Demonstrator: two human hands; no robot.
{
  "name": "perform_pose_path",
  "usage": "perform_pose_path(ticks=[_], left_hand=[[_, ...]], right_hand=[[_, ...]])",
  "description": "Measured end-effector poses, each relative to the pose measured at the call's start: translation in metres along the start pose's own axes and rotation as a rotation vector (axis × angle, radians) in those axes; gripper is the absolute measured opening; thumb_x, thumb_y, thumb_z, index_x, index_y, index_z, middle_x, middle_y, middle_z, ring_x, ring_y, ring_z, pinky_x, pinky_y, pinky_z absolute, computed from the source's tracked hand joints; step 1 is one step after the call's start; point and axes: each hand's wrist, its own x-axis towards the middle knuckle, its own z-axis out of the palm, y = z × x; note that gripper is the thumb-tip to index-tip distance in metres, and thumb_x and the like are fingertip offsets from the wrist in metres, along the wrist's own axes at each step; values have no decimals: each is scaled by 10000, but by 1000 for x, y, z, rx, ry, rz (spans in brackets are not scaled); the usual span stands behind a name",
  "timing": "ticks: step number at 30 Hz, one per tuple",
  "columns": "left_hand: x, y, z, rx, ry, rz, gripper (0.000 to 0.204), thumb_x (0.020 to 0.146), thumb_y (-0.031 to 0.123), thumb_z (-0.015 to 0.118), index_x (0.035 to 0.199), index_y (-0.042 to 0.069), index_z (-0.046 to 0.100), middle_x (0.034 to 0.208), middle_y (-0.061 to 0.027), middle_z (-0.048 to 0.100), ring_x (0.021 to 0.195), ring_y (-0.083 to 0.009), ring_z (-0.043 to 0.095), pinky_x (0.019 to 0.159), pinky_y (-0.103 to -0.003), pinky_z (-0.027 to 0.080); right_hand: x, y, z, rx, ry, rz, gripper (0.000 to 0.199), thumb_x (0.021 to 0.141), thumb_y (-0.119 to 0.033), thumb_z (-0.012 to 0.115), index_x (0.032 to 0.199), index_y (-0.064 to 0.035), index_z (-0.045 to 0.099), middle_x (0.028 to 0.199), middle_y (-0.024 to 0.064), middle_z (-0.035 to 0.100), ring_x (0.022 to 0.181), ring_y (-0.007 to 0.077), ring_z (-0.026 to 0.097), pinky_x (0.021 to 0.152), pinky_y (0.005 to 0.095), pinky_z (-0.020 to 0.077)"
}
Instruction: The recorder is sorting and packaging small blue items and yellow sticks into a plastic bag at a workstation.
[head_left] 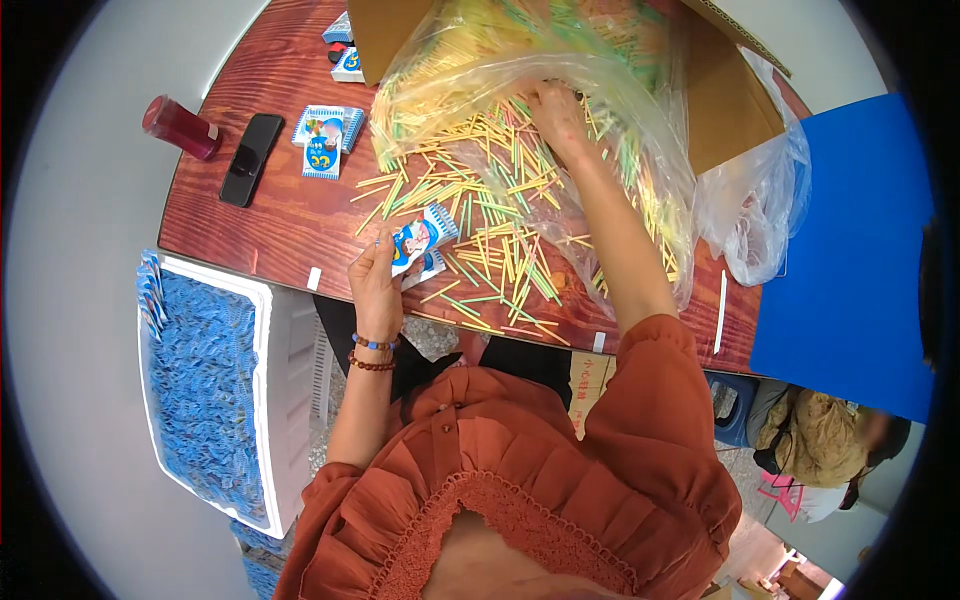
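You're working in bright, even daylight with no single strong source; shadows under your hands are soft and short. The clear plastic bag (640, 150) throws pale glare in patches, washing out the sticks beneath it. The wooden table (290, 215) bends toward the rim, and a black ring frames the round view. The centre is sharp, but the white crate (285, 400) and the far lower right corner go soft and smeared.

We see left hand (375, 285) pinching blue-white packets (420, 240) near counter (280, 215) front edge; right hand (557, 115) among coloured sticks (480, 210) inside clear bag (640, 130); phone (250, 158) toward left edge.
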Motion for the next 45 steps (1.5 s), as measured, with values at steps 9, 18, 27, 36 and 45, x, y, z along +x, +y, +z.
perform_pose_path(ticks=[9, 18, 27, 36, 45], left_hand=[[2, 2, 0, 14, 22, 19, 288, 984, 264, 525, 937, 10, 652, 894, -53, 679, 761, -108, 656, 659, -287, 598], [1, 1, 1, -7, 32, 13, 275, 982, 251, 531, 944, 11, 658, 903, -52, 680, 775, -96, 654, 659, -272, 587], [-4, 5, 4, -4, 28, 13, 258, 976, 237, 544, 967, 10, 666, 897, -31, 682, 742, -84, 642, 635, -246, 561], [-5, -8, 12, -27, 6, -7, 249, 966, 247, 567, 923, 25, 670, 897, -32, 682, 784, -104, 639, 660, -280, 549], [7, -20, 22, -79, -32, -65, 220, 958, 240, 581, 886, 53, 670, 873, -32, 661, 769, -120, 623, 658, -283, 528]], right_hand=[[25, -30, 13, -315, -58, 16, 550, 803, -428, 624, 1202, -50, 612, 1321, 171, 530, 1264, 363, 436, 1056, 530, 284], [26, -26, 19, -424, -225, 23, 487, 866, -348, 498, 1284, -106, 557, 1358, 121, 516, 1286, 317, 420, 1044, 546, 235], [-19, -17, -44, -325, -508, 73, 466, 920, -350, 483, 1241, -13, 511, 1235, 185, 557, 1230, 326, 472, 1019, 534, 294], [-60, 9, -38, 1012, -267, 376, 261, 993, -199, 480, 1165, -4, 506, 961, 87, 617, 921, 222, 630, 813, 370, 518], [-72, -5, -35, 1431, -179, 531, 225, 991, -156, 481, 1123, 24, 517, 988, 118, 633, 947, 226, 632, 839, 352, 528]])
